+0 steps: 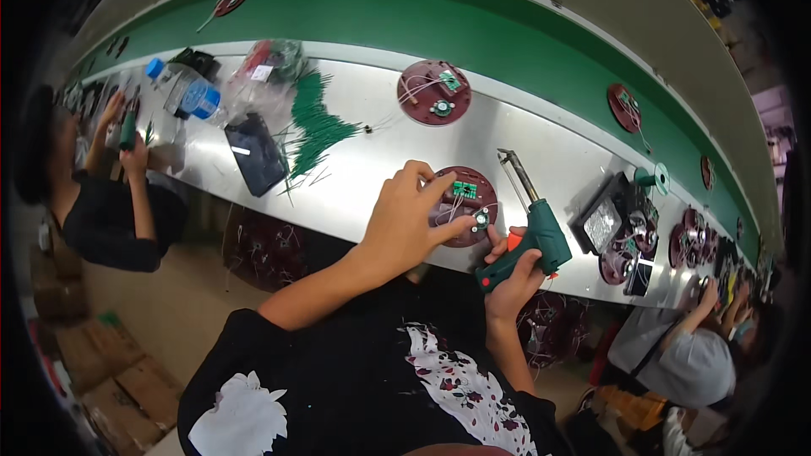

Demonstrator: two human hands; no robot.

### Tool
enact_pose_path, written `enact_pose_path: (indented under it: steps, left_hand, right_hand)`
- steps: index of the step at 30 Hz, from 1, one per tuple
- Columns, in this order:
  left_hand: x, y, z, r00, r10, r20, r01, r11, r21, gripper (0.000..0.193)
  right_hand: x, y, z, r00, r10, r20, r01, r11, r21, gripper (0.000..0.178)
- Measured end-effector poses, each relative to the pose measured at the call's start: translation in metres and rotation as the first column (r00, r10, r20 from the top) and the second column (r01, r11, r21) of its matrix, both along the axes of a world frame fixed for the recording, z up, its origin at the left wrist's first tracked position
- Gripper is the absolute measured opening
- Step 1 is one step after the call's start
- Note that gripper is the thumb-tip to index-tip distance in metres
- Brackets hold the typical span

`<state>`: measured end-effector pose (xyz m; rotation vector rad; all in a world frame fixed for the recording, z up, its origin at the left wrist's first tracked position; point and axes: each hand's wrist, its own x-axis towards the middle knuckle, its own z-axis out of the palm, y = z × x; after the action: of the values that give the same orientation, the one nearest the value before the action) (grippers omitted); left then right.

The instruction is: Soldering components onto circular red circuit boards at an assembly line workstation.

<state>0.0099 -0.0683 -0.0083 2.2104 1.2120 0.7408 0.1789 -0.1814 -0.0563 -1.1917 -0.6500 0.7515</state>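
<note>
A maroon round plate (454, 235) lies near the front edge of the metal bench, carrying a small green circuit board (465, 191), a round component (481, 219) and thin white wires. My left hand (405, 215) reaches over its left side. Its forefinger points toward the circuit board and its thumb toward the round component, the two spread apart. Whether the fingertips press on the parts is hard to see. My right hand (517, 283) grips a green soldering gun (547, 235) with a red trigger, its metal tip pointing up and away, right of the plate.
Behind lies another maroon plate (422, 105). To the left are green wires (317, 127), a phone (256, 154) and a water bottle (190, 93). A black case (601, 218) and a spool (652, 179) stand right. A green belt (524, 76) carries plates; people work on both sides.
</note>
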Motion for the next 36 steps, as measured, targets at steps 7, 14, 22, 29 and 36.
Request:
enact_pose_path:
  steps: [7,14,22,29,36]
  left_hand:
    - [-0.088,0.055,-0.013,0.935,0.339,0.099,-0.353,0.888,0.293,0.018]
    - [-0.098,0.090,-0.018,0.963,0.241,-0.124,-0.187,0.922,0.339,0.010]
    - [-0.092,0.094,-0.018,0.966,0.202,-0.162,-0.126,0.913,0.388,0.005]
    - [-0.061,0.062,-0.005,0.993,0.119,0.014,-0.118,0.960,0.252,0.006]
    - [0.006,0.028,-0.005,0.972,-0.053,0.229,0.036,0.996,0.077,0.018]
  right_hand:
    - [0.002,0.004,0.000,0.996,0.034,0.079,-0.033,0.999,-0.020,0.064]
    - [0.006,0.003,0.001,0.998,0.053,0.034,-0.052,0.998,-0.029,0.065]
    - [0.010,-0.001,-0.001,0.998,0.061,-0.015,-0.061,0.998,-0.010,0.065]
    - [0.022,-0.013,0.009,0.989,0.114,0.093,-0.110,0.993,-0.052,0.077]
    - [0.040,-0.042,0.001,0.934,0.173,0.312,-0.155,0.984,-0.082,0.076]
